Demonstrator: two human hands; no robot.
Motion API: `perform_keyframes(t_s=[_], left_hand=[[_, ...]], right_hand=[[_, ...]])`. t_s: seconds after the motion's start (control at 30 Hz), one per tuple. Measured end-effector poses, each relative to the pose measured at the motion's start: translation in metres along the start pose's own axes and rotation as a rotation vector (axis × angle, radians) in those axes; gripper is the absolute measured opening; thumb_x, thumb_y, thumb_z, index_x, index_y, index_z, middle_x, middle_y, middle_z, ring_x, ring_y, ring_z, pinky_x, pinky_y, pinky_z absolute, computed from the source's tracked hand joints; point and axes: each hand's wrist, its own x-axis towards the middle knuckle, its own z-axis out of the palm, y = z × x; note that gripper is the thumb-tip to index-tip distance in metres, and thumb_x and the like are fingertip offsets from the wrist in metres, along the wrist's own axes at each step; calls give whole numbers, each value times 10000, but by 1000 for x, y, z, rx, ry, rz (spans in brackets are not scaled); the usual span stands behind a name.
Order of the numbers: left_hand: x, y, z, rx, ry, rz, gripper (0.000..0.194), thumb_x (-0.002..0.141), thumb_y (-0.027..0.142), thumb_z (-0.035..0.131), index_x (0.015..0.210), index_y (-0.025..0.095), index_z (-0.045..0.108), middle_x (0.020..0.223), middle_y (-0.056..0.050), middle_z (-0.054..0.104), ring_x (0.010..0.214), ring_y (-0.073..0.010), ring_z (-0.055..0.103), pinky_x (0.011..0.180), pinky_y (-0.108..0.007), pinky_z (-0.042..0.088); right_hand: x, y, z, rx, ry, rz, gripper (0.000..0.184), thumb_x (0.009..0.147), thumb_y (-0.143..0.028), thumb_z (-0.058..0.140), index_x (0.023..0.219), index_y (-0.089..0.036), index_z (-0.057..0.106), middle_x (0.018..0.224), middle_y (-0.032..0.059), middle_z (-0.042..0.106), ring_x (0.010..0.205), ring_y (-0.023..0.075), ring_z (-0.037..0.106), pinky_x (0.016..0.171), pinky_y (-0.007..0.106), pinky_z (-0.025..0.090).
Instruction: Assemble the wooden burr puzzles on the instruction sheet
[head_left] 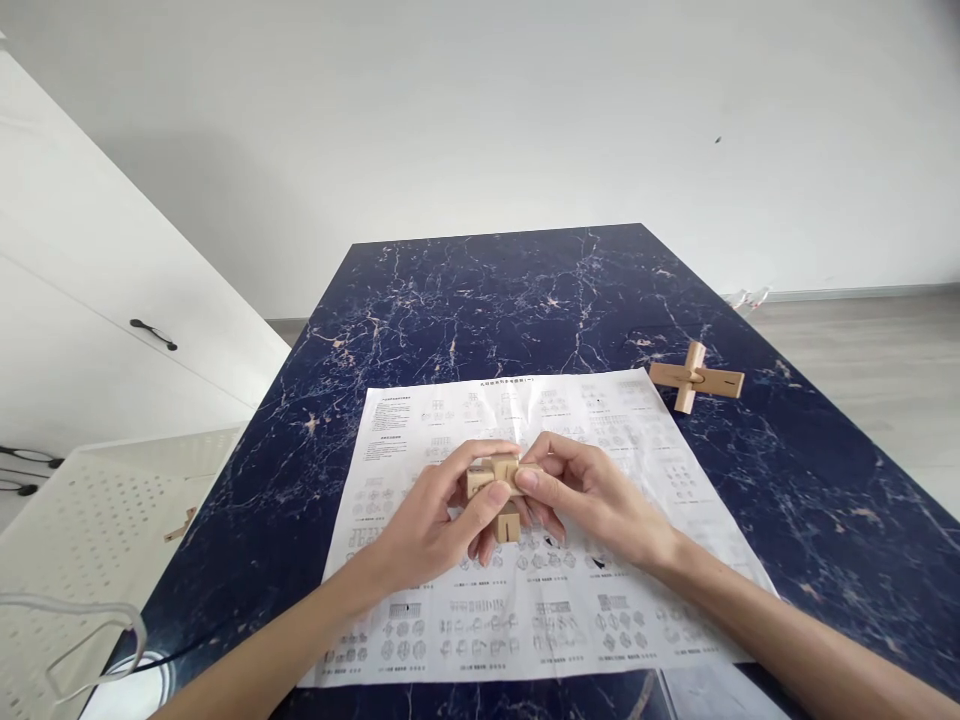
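Observation:
Between both hands, above the middle of a printed instruction sheet, is a wooden interlocking puzzle of pale blocks with dark marks on their faces. My left hand is closed around its left side, thumb pressed on the front. From the right, my right hand pinches the upper right part between thumb and fingers. Fingers hide much of the puzzle's back and sides. Rows of small line drawings and text cover the paper beneath.
A cross-shaped wooden piece lies right of the sheet on the dark blue marbled table. On the left stands a perforated cream chair with a small wooden piece near the table's edge. A white cabinet is behind it.

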Motion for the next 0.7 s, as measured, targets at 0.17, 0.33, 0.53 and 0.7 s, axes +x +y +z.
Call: perform_keyframes(t_s=[0.17,0.33,0.53,0.7], left_hand=[[0,9,1,-26,-1,-82,728,862,347,886,1451,285,463,977,-13,745,722,-159,713,650,-291,605],[4,5,-1,-96,22,-92,656,864,358,887,1396,257,517,925,-5,733,645,-138,671,582,-275,587],[7,-1,-12,-178,130,-52,546,912,446,828,1312,182,566,836,-12,725,489,-71,530,468,-222,478],[10,3,-16,-164,227,-34,529,931,499,797,1299,184,584,853,-3,705,482,-61,507,466,-220,447]], right_hand=[[2,-2,-3,34,3,26,421,1007,-617,687,912,-217,592,638,-48,646,491,100,534,545,279,457],[3,2,-2,34,2,6,401,1029,-620,644,1057,-222,600,682,-52,648,507,109,562,538,281,482],[1,13,-5,-278,217,-146,288,1075,-506,596,1190,-242,589,772,-9,684,635,160,632,603,318,507],[2,20,-12,-711,364,-269,174,1053,-390,630,1157,-252,643,1070,97,724,907,244,678,768,405,566]])
